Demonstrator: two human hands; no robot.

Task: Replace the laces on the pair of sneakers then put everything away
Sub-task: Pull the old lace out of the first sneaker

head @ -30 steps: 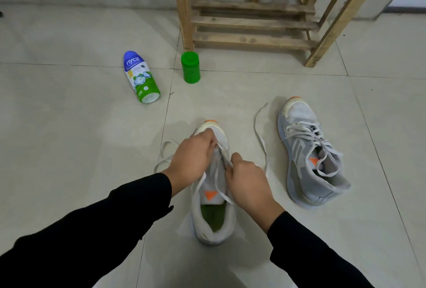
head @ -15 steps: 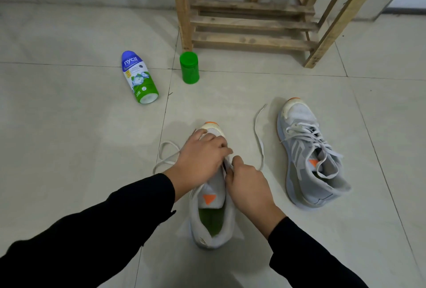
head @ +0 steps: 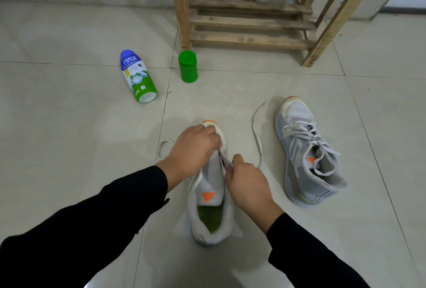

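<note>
Grey mesh, orange toe tip, green insole: the grey sneaker (head: 208, 195) stands upright on the tiled floor (head: 69, 149) right between your hands, toe pointing away from you. Your left hand (head: 193, 149) sits on its front half, fingers curled down over the eyelet rows and gripping the upper. Your knuckles hide the fingertips, so you cannot tell whether they also pinch the lace. Your right hand (head: 247, 184) is closed into a loose fist against the shoe's right eyelet edge, with thumb and forefinger pinching the white lace (head: 258, 135) there. From that pinch the lace's free end trails forward over the floor, ahead of your right hand. Another loop of it lies on the floor just outside your left wrist. Black sleeves (head: 103, 218) cover both forearms.

The second sneaker (head: 306, 149) lies well to the right of your right hand, fully laced, leaning onto its side with its toe away from you. Ahead of your left hand and to its left, a blue-and-green Nycil powder bottle (head: 137, 75) lies on its side. A green cap (head: 188, 66) stands upright almost straight ahead of that hand, near the bottle but apart from it. Beyond the cap, a slatted wooden rack (head: 249, 22) stands against the wall.
</note>
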